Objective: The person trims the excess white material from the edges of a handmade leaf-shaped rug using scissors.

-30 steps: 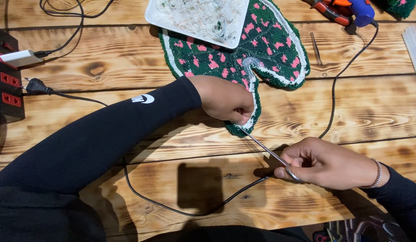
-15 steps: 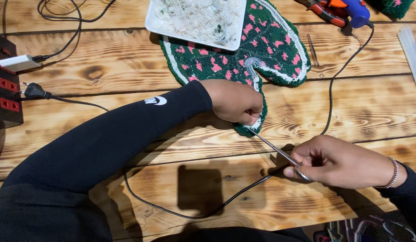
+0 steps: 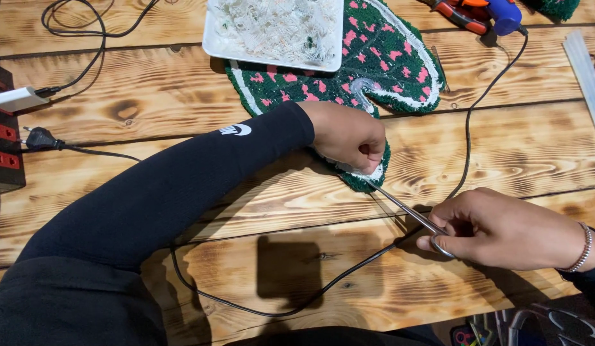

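We are pinching the rug edge with our left hand, fingers closed on its lower tip. Our right hand, at 4 o'clock from it, is gripping scissors, blades reaching the tip on the desk.

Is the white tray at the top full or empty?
Full. The white tray is heaped with pale, tangled yarn scraps right across it, and it sits partly on the green and pink tufted rug.

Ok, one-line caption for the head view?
Left hand pins a green-and-pink tufted rug on a wooden table while right hand works slim scissors at its edge.
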